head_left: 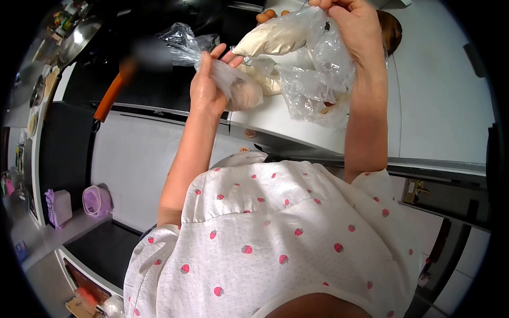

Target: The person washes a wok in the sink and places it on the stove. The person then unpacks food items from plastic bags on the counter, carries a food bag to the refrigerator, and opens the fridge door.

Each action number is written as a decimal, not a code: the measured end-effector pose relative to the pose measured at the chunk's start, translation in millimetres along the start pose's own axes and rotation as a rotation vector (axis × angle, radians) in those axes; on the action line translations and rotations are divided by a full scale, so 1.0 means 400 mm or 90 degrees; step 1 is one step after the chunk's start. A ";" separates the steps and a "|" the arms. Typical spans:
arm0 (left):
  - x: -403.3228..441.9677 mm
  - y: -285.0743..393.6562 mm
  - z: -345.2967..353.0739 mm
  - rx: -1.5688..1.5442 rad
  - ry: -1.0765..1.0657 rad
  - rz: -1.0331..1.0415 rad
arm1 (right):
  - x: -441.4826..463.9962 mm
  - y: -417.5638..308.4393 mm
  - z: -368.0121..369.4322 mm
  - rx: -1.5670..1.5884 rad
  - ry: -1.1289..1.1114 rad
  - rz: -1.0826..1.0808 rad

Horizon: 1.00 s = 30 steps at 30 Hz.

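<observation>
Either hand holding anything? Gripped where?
Left hand: a plastic bag, at its gathered section, between thumb and fingers.
Right hand: crumpled clear plastic, by its upper edge.

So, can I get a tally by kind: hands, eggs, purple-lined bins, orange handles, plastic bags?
Hands: 2 (left hand, right hand)
Eggs: 3 showing
Purple-lined bins: 2
Orange handle: 1
Plastic bags: overlapping, can't count
Total, without bags: 8
</observation>
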<state>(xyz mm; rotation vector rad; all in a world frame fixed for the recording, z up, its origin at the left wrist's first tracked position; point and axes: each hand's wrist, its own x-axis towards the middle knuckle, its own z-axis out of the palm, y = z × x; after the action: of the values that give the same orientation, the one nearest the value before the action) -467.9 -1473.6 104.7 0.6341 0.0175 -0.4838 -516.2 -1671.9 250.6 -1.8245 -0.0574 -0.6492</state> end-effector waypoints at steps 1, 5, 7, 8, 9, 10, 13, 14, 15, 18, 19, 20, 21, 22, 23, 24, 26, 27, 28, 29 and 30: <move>-0.006 0.003 -0.005 0.001 0.003 0.000 | -0.006 -0.008 0.006 -0.013 0.009 -0.008; -0.032 0.027 -0.033 0.068 0.040 0.130 | -0.036 -0.047 0.027 -0.111 -0.008 -0.079; -0.053 0.038 -0.049 0.119 -0.014 0.208 | -0.072 -0.093 0.074 -0.035 -0.048 -0.043; -0.067 0.042 -0.043 0.119 -0.015 0.208 | -0.083 -0.089 0.090 -0.035 -0.047 -0.043; -0.084 0.051 -0.033 0.189 -0.005 0.220 | -0.099 -0.073 0.108 -0.151 -0.099 -0.102; -0.097 0.055 -0.026 0.259 0.003 0.231 | -0.115 -0.060 0.131 -0.268 -0.149 -0.159; -0.126 0.051 -0.052 0.341 -0.133 0.192 | -0.160 0.001 0.245 -0.206 -0.134 -0.221; -0.127 0.037 -0.091 0.377 -0.084 0.129 | -0.183 0.014 0.279 -0.190 -0.157 -0.215; -0.130 0.028 -0.102 0.370 -0.083 0.096 | -0.205 0.018 0.305 -0.191 -0.185 -0.205; -0.148 0.022 -0.129 0.427 -0.049 0.120 | -0.259 0.048 0.353 -0.151 -0.236 -0.149; -0.150 0.023 -0.147 0.435 -0.024 0.104 | -0.263 0.054 0.359 -0.130 -0.263 -0.113; -0.152 0.024 -0.166 0.441 0.002 0.088 | -0.261 0.057 0.345 -0.097 -0.317 -0.079; -0.158 0.024 -0.184 0.441 0.004 0.088 | -0.259 0.067 0.334 -0.096 -0.319 -0.078; -0.168 0.023 -0.202 0.380 0.060 0.055 | -0.257 0.087 0.322 -0.124 -0.244 -0.098; -0.174 0.023 -0.213 0.318 0.115 0.024 | -0.251 0.109 0.307 -0.151 -0.169 -0.118; -0.175 0.022 -0.216 0.301 0.145 0.030 | -0.236 0.138 0.279 -0.264 -0.141 -0.122; -0.178 0.021 -0.214 0.279 0.160 0.050 | -0.213 0.229 0.220 -0.499 -0.085 -0.116; -0.176 0.021 -0.212 0.256 0.169 0.072 | -0.203 0.280 0.198 -0.623 -0.058 -0.110; -0.175 0.021 -0.213 0.257 0.170 0.072 | -0.197 0.307 0.181 -0.694 -0.075 -0.017; -0.173 0.023 -0.215 0.262 0.159 0.079 | -0.189 0.327 0.164 -0.763 -0.091 0.077; -0.170 0.024 -0.218 0.266 0.147 0.086 | -0.175 0.341 0.146 -0.762 -0.091 0.077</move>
<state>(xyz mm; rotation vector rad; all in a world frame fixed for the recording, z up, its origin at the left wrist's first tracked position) -512.8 -1387.9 50.5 1.0922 0.0923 -0.2807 -504.1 -1649.1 88.7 -2.9862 0.4316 -0.4773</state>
